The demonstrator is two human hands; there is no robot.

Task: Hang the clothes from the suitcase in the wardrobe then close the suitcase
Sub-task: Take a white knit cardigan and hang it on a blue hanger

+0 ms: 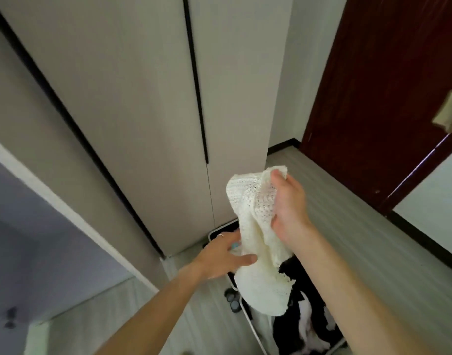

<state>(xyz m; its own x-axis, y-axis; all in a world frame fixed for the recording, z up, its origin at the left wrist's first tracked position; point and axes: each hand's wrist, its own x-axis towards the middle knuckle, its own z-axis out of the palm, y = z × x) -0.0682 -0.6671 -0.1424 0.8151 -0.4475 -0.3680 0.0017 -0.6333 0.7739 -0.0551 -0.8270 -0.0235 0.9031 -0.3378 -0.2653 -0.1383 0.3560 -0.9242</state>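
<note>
The right hand [288, 201] is raised in front of the wardrobe [143, 98], its fingers curled round the bunched top of a cream open-knit garment [255, 254], the thumb pressed onto the cloth at the upper edge. The garment hangs down from that grip in a loose fold, its lower end over the open suitcase [246, 312]. The left hand [224, 254], with a ring [220, 235] on one finger, meets the garment lower down; its thumb lies flat on the front of the knit and its fingers are spread and run behind the cloth, so I cannot tell whether it pinches the fabric or only touches it.

The suitcase lies on the grey striped floor [347, 226] at the foot of the wardrobe, partly hidden by the garment and the right forearm; black and white clothes [304, 321] lie inside it. The wardrobe's pale doors are shut, with a dark vertical handle strip [196, 85] between them; to the right stands a dark red-brown door [373, 85] with a metal handle [447, 111].
</note>
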